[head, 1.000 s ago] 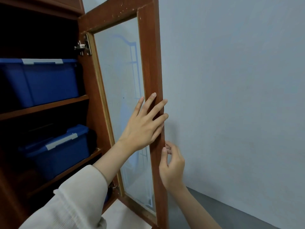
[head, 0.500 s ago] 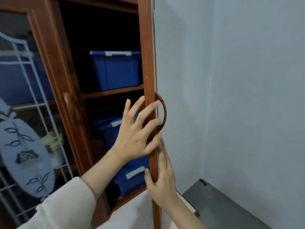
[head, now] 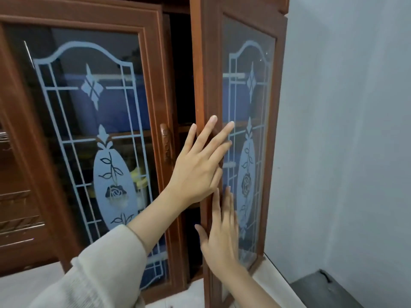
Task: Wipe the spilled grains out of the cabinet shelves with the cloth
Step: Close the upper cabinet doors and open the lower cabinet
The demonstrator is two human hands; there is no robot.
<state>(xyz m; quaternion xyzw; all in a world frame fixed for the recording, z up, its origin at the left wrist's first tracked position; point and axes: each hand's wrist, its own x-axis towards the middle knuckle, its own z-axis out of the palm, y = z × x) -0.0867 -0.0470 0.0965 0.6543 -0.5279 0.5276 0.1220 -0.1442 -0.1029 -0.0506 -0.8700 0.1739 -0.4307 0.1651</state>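
We stand at a wooden cabinet with two glass-panelled doors. The left door sits closed, its carved wooden handle on the edge nearest us. The right door stands slightly ajar, with a narrow dark gap between the two.

Our left hand lies flat against the right door's wooden frame, its fingers straight and spread, and the tips reach over onto the frosted glass. A cream sleeve covers that forearm. Our right hand lies flat on the same door lower down. Its fingers are straight and held close together, pointing up along the frame, and the thumb sticks out left at the door's edge. Neither hand holds anything.

In the gap, the front edge of a shelf shows just left of our left fingertips; the rest of the interior is too dark to make out. Behind the left glass a blue storage bin sits on the upper shelf. Another blue bin shows through the right glass. On the lower shelf behind the left door lies a bunched yellow thing; we cannot tell whether it is the cloth.

The cabinet stands on a white bench. A pale grey wall rises just right of the cabinet, and a dark object sits low at its foot.
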